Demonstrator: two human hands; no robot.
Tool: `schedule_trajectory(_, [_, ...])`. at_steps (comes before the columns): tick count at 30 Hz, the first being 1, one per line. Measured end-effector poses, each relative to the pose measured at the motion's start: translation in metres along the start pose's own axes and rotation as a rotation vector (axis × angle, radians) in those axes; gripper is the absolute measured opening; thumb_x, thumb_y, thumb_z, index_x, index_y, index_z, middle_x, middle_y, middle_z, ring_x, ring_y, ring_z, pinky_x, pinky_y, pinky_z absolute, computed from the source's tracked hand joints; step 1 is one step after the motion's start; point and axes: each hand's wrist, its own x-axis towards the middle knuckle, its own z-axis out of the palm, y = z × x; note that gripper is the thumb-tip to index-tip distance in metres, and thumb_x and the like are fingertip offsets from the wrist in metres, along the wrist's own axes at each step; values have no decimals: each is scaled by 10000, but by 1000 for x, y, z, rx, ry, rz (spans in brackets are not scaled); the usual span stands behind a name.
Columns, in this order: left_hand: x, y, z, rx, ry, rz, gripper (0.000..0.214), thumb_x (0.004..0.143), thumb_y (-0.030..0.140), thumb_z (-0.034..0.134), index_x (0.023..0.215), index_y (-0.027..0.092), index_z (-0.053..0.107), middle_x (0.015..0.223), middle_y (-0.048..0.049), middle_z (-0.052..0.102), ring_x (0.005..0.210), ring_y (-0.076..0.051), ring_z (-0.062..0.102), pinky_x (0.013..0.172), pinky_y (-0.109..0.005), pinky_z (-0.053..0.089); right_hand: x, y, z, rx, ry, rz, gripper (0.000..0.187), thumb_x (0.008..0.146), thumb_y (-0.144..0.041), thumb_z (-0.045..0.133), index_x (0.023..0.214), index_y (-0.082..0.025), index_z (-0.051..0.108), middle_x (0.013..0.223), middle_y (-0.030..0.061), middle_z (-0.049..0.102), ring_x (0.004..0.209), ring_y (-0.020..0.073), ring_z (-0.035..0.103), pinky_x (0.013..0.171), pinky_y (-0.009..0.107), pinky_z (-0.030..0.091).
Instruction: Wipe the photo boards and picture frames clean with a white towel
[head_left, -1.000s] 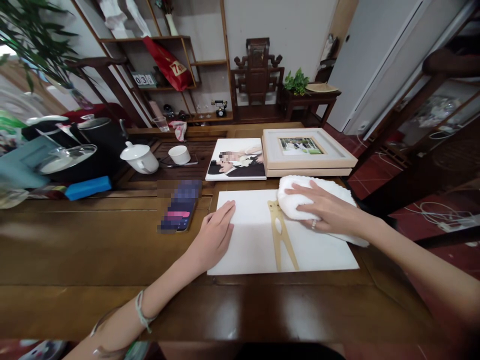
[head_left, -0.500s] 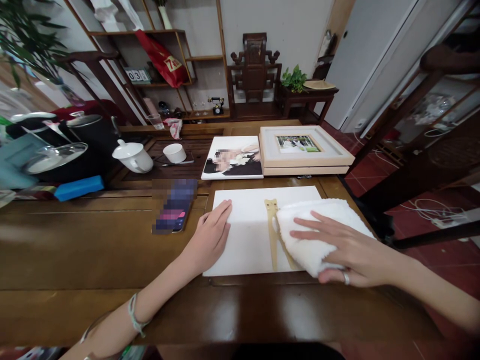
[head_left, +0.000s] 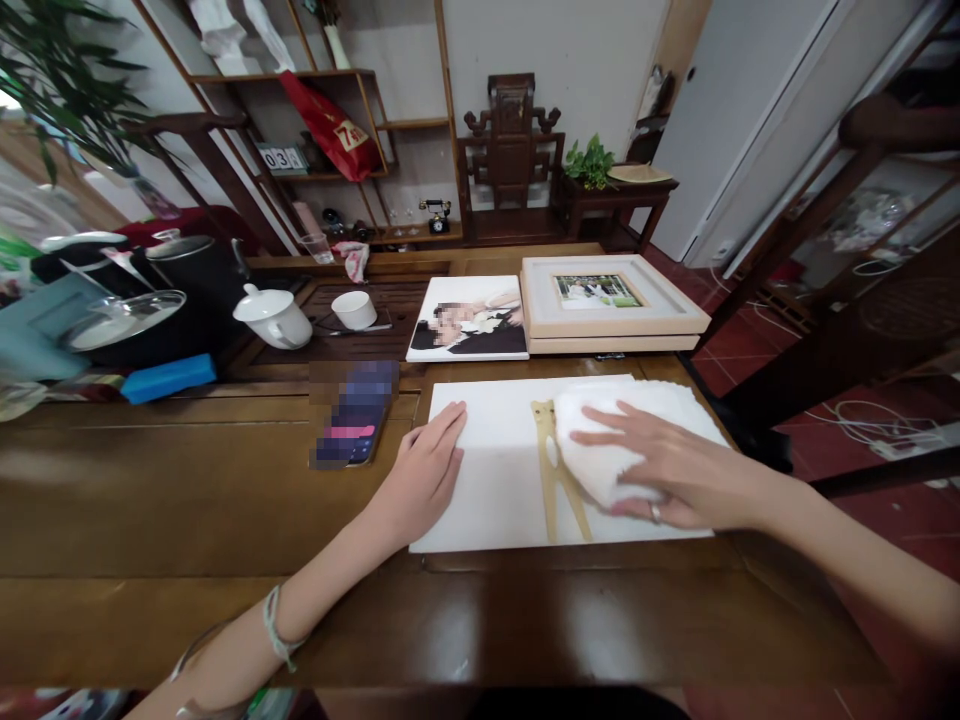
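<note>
Risk: cloth (head_left: pixel 600 465) snagging the board's (head_left: pixel 491 490) prop (head_left: pixel 553 478)
My left hand (head_left: pixel 429 470) lies flat, grip apart, on the board's left edge; my right hand (head_left: pixel 671 472), grip apart, presses the cloth onto that prop.

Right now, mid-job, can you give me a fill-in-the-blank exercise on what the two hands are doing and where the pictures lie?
1. The right hand presses a white ____ onto the white panel.
2. The left hand lies flat on the panel's ____ edge.
3. Beyond the panel, the framed photo sits to the ____ of the unframed photo print.
4. The ____ lies on the wooden table beside the left hand.

Missing words: towel; left; right; smartphone.
</note>
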Motion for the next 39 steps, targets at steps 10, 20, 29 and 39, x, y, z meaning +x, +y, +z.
schedule_trajectory(10, [0,-2,3,8,7,-5,480,1003,222,236,1470,130,294,1552,-165,321,1442,-246,285,1109,-436,286,-21,-33,-9,92,-140,0,147,746,-124,596,819,-210,691,1473,48,458,1421,326,279,1143,616,249])
schedule_trajectory(20, [-1,-1,0,16,3,6,479,1005,220,235,1473,139,295,1547,-166,330,1441,-244,290,1104,-427,293,25,24,-2,3,8,62,128,836,-195,559,879,-191,679,1453,85,480,1431,312,263,1136,589,264])
schedule_trajectory(29, [0,-1,3,7,7,4,481,1005,223,232,1475,135,288,1550,-169,323,1445,-240,279,1108,-439,281,-8,-56,-7,108,-97,-24,227,729,-120,611,892,-238,717,1469,55,464,1410,324,307,1130,562,310])
schedule_trajectory(39, [-1,-2,1,16,20,19,494,1006,227,240,1496,171,271,1543,-159,341,1434,-256,302,1102,-447,295,44,-27,12,-5,25,10,272,774,-117,595,1023,-177,686,1396,181,501,1395,362,316,1109,640,243])
